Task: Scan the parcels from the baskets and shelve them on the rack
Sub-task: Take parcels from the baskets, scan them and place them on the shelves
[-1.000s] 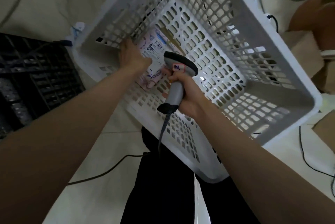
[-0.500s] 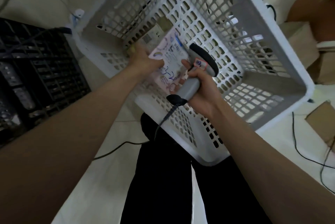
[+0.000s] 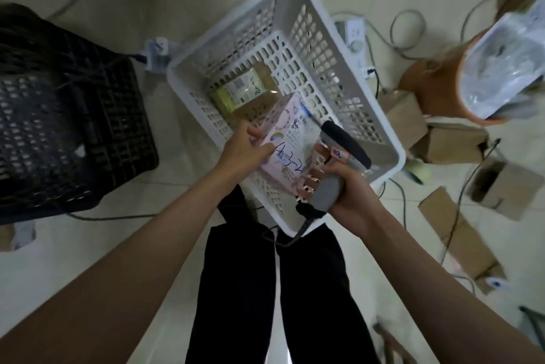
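A pink parcel (image 3: 287,145) is gripped by the left hand (image 3: 244,151) above a white basket (image 3: 380,116), beside a scanner (image 3: 339,163) held by the right hand (image 3: 351,189). A brown parcel (image 3: 247,92) is seen inside the basket, on the floor (image 3: 88,245).

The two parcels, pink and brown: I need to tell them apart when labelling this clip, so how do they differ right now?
The pink parcel is held up by the left hand, tilted above the white basket; the brown parcel lies on the basket floor, untouched. The pink one has blue handwriting across its face; on the brown one I can make out only a printed label. The scanner in the right hand sits beside the pink one. Both carry printed shipping labels.
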